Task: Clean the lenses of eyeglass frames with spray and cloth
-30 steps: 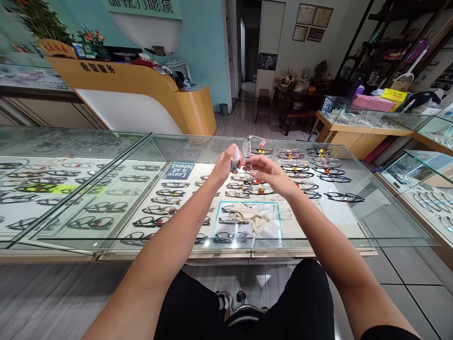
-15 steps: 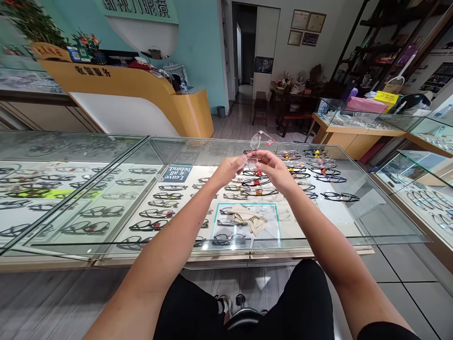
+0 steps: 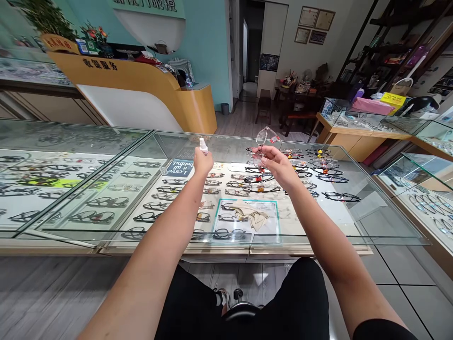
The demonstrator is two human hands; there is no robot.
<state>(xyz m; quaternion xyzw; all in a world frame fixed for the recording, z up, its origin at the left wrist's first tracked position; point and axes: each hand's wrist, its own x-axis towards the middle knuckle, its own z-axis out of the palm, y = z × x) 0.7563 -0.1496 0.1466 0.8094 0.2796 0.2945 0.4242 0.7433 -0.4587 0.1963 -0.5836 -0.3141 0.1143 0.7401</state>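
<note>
Across the far left of the room, one curved yellow counter (image 3: 141, 75), white-fronted. Before it, a long glass display case (image 3: 320, 225) with rows of spectacle frames inside, seen through the top.

Left of centre: one dark printed card (image 3: 179, 168), partly hidden by the left hand (image 3: 203, 163). That hand was closed in a fist around one small bottle (image 3: 203, 145), its white top standing upright above the fingers; no gap showed in the grip.

Centre, nearer the body: one beige cloth (image 3: 259, 218), crumpled, untouched, lying over a teal-edged panel (image 3: 278, 210).

Right of centre: the right hand (image 3: 278, 164), thumb and fingertips nearly together, pinching one pair of thin-rimmed glasses (image 3: 262, 137). These were raised above the case and turned on end, one lens over the other, a red tag (image 3: 275, 139) on the upper temple.

Change noted: a second earlier the bottle stood close beside the glasses; the left hand had since drawn away leftward, leaving the two well apart. This suggested that the bottle's part was paused or finished, with the glasses left to the right hand alone.
</note>
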